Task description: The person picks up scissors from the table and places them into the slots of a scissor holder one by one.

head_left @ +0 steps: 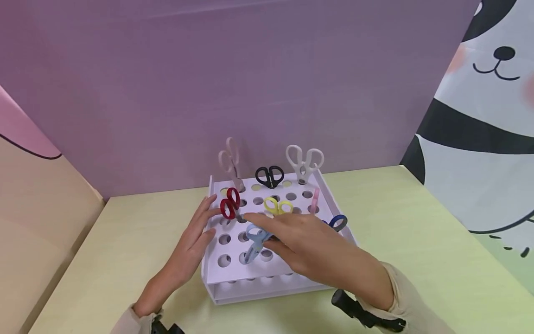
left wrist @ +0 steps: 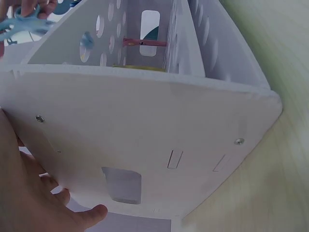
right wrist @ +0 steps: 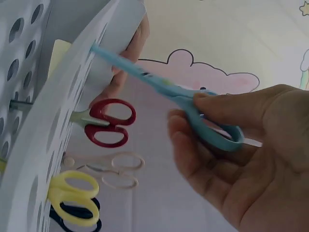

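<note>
A white rack [head_left: 233, 273] with rows of round holes stands on the table. My right hand [head_left: 306, 239] pinches light blue scissors [right wrist: 166, 88] by the handles between thumb and fingers. Their blades slant down, the tip right at a hole near the front of the rack in the head view. My left hand [head_left: 189, 243] rests at the rack's left side, thumb and fingers along the edge of the side panel [left wrist: 145, 111]. Red scissors [right wrist: 107, 123] stand in a hole close to its fingertips. Yellow scissors [right wrist: 60, 192] stand near the middle, just behind my right hand.
Along the back row stand pale pink scissors [head_left: 236, 175], black scissors [head_left: 270, 178] and white scissors [head_left: 303, 170]. Pink-handled scissors [head_left: 314, 201] and dark blue scissors [head_left: 340, 227] are on the right side, the latter partly hidden. A purple wall [head_left: 200, 93] rises behind the table [head_left: 400, 232].
</note>
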The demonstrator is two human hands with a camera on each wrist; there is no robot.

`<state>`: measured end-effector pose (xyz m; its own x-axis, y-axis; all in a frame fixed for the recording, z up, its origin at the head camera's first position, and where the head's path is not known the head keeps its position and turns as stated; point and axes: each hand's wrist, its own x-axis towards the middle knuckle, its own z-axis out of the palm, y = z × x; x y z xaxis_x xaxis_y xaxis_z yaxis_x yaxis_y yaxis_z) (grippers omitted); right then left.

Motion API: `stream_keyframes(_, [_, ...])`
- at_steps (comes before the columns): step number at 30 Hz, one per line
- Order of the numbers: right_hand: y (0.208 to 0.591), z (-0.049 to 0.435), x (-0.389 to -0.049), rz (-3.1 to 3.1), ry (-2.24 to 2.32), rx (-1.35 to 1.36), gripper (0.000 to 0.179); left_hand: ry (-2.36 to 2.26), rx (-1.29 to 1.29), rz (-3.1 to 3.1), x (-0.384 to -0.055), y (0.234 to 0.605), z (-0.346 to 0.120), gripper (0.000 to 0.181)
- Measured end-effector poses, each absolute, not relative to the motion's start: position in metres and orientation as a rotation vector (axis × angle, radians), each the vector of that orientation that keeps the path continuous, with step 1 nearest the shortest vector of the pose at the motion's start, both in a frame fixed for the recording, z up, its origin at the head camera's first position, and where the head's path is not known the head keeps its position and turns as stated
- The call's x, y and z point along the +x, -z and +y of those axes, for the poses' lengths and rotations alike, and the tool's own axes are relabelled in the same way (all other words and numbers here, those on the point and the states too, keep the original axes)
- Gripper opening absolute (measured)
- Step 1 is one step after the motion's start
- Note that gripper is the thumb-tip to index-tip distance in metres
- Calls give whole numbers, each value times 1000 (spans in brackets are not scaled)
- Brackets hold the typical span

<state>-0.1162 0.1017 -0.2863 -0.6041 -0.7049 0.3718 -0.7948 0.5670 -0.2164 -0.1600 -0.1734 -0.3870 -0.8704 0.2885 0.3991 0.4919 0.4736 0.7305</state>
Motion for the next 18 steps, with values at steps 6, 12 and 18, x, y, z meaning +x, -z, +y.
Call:
stream_keyframes(6, [293, 80, -121, -2718, -359, 1286, 57, 1346, -673, -2503, -160, 389, -173, 40])
stream_keyframes(12, [302, 62, -128, -2838, -285, 1334, 50, 1347, -670, -2507, -158, 389, -173, 40])
stream_keyframes(18, [314, 55, -133, -2885, -226, 1312, 37, 1354, -681, -2504, -160, 387, -174, 41])
